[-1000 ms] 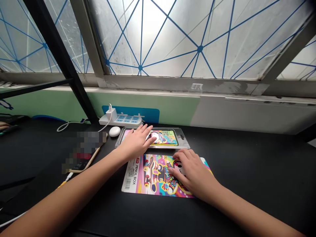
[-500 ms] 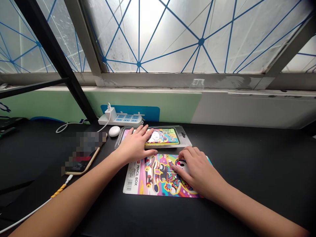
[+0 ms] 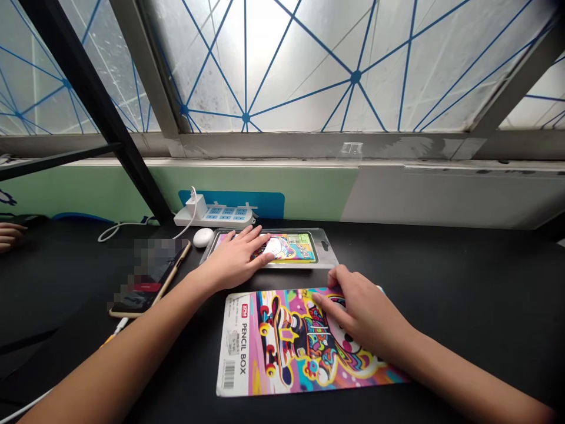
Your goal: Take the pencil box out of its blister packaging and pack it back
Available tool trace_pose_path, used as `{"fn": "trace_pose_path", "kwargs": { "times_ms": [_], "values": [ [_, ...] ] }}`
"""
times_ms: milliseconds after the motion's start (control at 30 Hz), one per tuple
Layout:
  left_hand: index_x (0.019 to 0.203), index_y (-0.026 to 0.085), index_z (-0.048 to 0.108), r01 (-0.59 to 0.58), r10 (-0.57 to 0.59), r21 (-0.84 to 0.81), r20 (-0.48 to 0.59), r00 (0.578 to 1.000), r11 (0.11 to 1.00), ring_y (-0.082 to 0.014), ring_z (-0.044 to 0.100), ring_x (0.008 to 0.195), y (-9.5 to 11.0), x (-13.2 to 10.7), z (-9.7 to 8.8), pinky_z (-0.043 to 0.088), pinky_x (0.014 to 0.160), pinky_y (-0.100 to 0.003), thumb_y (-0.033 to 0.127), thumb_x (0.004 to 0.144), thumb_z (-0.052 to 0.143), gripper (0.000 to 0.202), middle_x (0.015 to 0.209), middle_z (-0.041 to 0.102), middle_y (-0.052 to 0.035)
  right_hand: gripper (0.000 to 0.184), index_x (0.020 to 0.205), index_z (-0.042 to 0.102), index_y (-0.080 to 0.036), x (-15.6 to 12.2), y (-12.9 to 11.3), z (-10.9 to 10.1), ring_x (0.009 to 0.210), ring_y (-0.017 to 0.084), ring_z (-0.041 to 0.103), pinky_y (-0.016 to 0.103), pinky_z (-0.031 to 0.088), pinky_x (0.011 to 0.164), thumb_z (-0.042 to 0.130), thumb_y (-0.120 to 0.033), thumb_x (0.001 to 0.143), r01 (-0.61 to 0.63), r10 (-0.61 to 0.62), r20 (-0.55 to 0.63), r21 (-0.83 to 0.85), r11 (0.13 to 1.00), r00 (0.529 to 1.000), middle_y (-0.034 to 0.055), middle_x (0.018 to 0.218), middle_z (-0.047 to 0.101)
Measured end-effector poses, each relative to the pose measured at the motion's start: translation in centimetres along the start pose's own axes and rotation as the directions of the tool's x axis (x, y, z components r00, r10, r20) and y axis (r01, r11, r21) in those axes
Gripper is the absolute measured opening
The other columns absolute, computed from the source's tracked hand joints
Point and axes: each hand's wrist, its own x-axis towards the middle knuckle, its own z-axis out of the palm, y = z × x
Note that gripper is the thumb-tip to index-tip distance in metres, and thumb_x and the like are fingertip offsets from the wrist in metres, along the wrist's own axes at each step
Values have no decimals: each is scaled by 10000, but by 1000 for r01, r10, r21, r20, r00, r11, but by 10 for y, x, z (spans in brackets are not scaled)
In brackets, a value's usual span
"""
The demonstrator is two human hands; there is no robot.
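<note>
the left hand [image 3: 233,259] lies flat and open, with its fingers spread, on top of a clear plastic pack [image 3: 325,250]. it is pressing on the pack and does not seem to grip it. inside the pack is a bright card with a cartoon on it [image 3: 293,247]. the pack lies flat on a black table [image 3: 463,312]. just in front of it, also flat on the table, is a big colorful sheet [image 3: 269,353] with a skateboard picture and the words "pencil box" on its white strip. the right hand [image 3: 366,312] sits on the top right part of the sheet, with its fingers [image 3: 329,300] a bit curved. i cannot tell if it has a real hold on the sheet. a white plug [image 3: 197,207] sits in a power strip [image 3: 216,217] behind the pack, and a small round white case [image 3: 203,237] is next to them. a phone [image 3: 152,280] lies left of the left arm, partly blurred. at the far left edge is another person's hand [image 3: 9,235].
</note>
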Motion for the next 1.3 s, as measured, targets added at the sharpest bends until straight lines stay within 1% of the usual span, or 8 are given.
{"fn": "trace_pose_path", "kwargs": {
  "times_ms": [100, 200, 400, 533, 633, 800, 967, 1300],
  "values": [
    [1431, 310, 602, 17, -18, -75, -8, 1000, 997, -318, 342, 1520, -3, -1, -7, 282, 1197, -587, 608, 1038, 320, 567, 1599, 446, -64, 355, 857, 477, -269, 4, 16, -16, 566, 193, 545, 312, 387, 540, 555, -611, 912, -81, 80, 16, 63, 995, 997, -16, 655, 608],
    [1149, 293, 774, -6, -3, -117, -78, 997, 993, -306, 486, 1431, 0, -4, -8, 365, 1171, -498, 572, 1010, 437, 459, 1443, 635, -55, 460, 765, 509, -267, 15, 53, -34, 539, 172, 520, 288, 366, 502, 587, -710, 858, -194, 182, 98, 128, 973, 978, -31, 593, 577],
    [1089, 258, 648, -26, 22, -45, -94, 995, 999, -339, 525, 1364, 20, -12, 3, 309, 1144, -667, 506, 986, 528, 295, 1421, 629, -86, 546, 681, 607, -245, 29, 118, -50, 510, 165, 524, 288, 330, 460, 533, -754, 865, -369, 327, 296, 95, 925, 897, -6, 586, 619],
    [1142, 258, 594, -30, 30, -3, -75, 997, 1000, -329, 498, 1384, 24, -14, 4, 278, 1147, -682, 499, 1004, 506, 291, 1442, 602, -110, 482, 954, 702, -252, 27, 106, -44, 775, 244, 677, 337, 495, 639, 548, -702, 879, -269, 254, 153, 92, 959, 955, 56, 893, 749],
    [1164, 252, 573, -32, 33, 18, -55, 998, 999, -323, 486, 1391, 26, -15, 3, 282, 1145, -675, 489, 1015, 482, 294, 1452, 591, -119, 485, 1112, 677, -253, 27, 80, -33, 1027, 282, 661, 379, 514, 840, 548, -670, 900, -170, 162, 70, 127, 977, 984, 89, 1141, 722],
    [1246, 237, 537, -15, 15, 34, 6, 1000, 999, -333, 391, 1468, 40, -20, 5, 217, 1170, -704, 504, 1032, 419, 362, 1537, 513, -137, 461, 977, 689, -264, 26, 61, -25, 779, 229, 629, 327, 463, 648, 544, -694, 897, -232, 193, 203, 192, 954, 960, 28, 887, 715],
    [1256, 240, 538, -13, 12, 26, 27, 1000, 1000, -331, 336, 1507, 50, -26, 7, 204, 1182, -697, 548, 1030, 398, 406, 1570, 480, -133, 432, 885, 710, -261, 25, 88, -42, 648, 172, 526, 277, 357, 538, 643, -683, 828, -319, 222, 392, 202, 926, 893, -17, 713, 611],
    [1248, 258, 564, -15, 15, -14, 22, 1000, 1000, -352, 345, 1510, 46, -26, 6, 199, 1186, -695, 576, 1010, 422, 422, 1583, 471, -126, 491, 707, 612, -230, 27, 108, -62, 579, 146, 472, 270, 309, 518, 720, -709, 730, -411, 256, 498, 231, 882, 829, -28, 635, 562]
  ]
}}
